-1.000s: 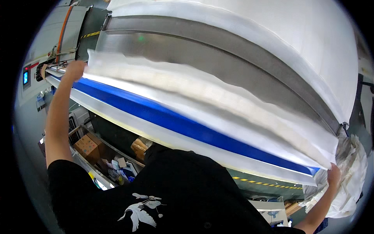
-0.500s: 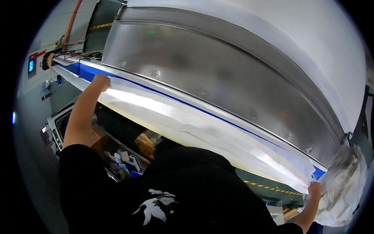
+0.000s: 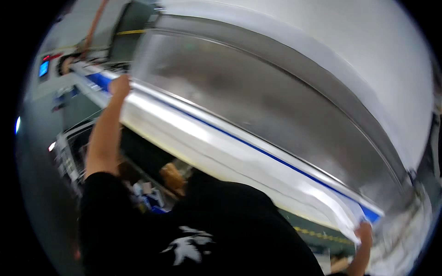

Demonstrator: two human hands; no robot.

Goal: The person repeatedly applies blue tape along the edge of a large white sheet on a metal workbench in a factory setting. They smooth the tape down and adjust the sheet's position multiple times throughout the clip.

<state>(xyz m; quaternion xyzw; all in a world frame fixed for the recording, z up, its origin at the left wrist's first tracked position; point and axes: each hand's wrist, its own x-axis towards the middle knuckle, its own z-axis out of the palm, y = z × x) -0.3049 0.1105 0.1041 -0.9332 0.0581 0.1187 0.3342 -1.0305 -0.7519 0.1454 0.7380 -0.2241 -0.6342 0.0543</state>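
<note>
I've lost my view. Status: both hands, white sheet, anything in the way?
Left hand gripping white sheet at left end; right hand gripping right end. Sheet spread between them, blue strip showing along far edge. No obstruction seen; picture blurred.

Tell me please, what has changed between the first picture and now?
The white cloth has come toward the person, no longer hides the lower part of the metal panel, and now covers most of the blue strip. The left hand and right hand came with it. Both still hold the cloth's ends.

panel (image 3: 258, 99): smooth metal | sheet (image 3: 251, 168): sheeny, perhaps cloth | shirt (image 3: 248, 221): matt cloth
</note>
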